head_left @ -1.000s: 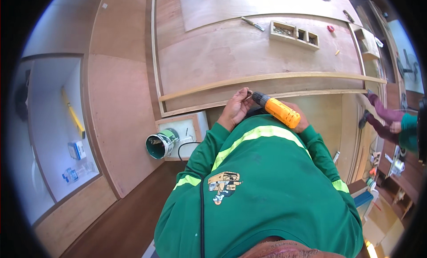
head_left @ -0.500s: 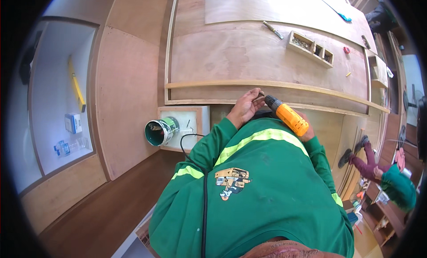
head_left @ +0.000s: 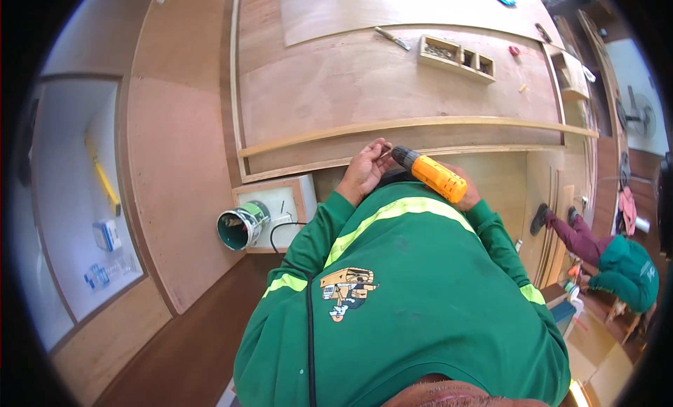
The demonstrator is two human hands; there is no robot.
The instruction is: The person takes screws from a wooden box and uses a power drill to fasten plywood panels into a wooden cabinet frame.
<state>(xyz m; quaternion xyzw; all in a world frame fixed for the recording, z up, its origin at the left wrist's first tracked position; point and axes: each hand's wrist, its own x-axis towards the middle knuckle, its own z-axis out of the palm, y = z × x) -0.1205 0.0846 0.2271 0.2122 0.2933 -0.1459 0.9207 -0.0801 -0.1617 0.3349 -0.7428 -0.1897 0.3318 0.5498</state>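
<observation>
An orange-and-black cordless drill is held low at my waist, pointing left, by my right hand, which is mostly hidden behind it. My left hand is closed at the drill's tip, fingertips round a small thin piece, perhaps a bit or screw; too small to tell which. Just beyond both hands lie a long wooden strip and a plywood panel with a framed edge. On the panel are a divided wooden box of small hardware, a long metal tool and a red object.
A paint bucket stands on a white box at left. Further left, a recessed compartment holds a yellow level. A co-worker in green bends low at the right. A dark cable hangs over my shirt.
My view has shifted slightly back and forth while my hands stay at the drill. The co-worker on the right has bent further down and moved lower in view.
</observation>
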